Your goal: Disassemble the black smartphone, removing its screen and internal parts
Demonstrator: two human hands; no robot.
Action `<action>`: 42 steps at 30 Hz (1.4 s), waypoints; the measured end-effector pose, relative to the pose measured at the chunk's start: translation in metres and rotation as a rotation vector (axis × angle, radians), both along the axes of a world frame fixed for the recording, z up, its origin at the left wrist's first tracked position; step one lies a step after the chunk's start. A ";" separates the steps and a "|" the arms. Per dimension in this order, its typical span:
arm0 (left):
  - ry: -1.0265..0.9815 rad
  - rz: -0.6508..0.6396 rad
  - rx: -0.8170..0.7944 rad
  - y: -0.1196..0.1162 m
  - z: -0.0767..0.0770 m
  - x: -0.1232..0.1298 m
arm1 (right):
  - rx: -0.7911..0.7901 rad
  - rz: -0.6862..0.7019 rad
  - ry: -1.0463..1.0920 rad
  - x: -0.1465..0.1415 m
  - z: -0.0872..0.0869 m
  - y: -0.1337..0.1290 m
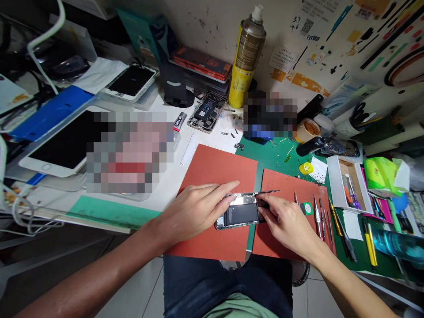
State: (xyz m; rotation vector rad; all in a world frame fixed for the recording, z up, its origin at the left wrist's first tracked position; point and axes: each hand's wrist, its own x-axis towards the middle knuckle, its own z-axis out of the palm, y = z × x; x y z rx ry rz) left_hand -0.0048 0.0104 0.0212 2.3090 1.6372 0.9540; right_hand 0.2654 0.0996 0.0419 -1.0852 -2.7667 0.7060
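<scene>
An opened smartphone [241,214] lies across the gap between two red-brown mats, its black battery and metal parts facing up. Its screen panel [270,192] stands raised along the far edge, seen nearly edge-on. My left hand [198,205] closes on the panel, fingers stretched along its far side and thumb on the near side. At the phone's right end, my right hand [283,216] is closed, index finger by the raised panel and thumb at the body's edge. Its fingertips partly hide what they touch inside.
Screwdrivers and tweezers [318,216] lie on the right mat [281,185]. Further right is a white tool box [344,183]. Behind stand a yellow spray can [243,66] and another opened phone [207,110]. At left lies a white-framed phone [62,141], beside a blurred patch.
</scene>
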 end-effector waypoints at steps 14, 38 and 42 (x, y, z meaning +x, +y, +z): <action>-0.002 0.023 0.009 0.000 0.001 0.001 | -0.021 -0.034 0.037 -0.002 -0.004 -0.002; 0.032 0.017 0.079 -0.002 -0.002 0.003 | 0.818 0.669 -0.013 0.014 0.015 0.008; 0.036 0.021 0.080 -0.002 -0.002 0.004 | 0.840 0.698 -0.047 0.015 0.013 0.006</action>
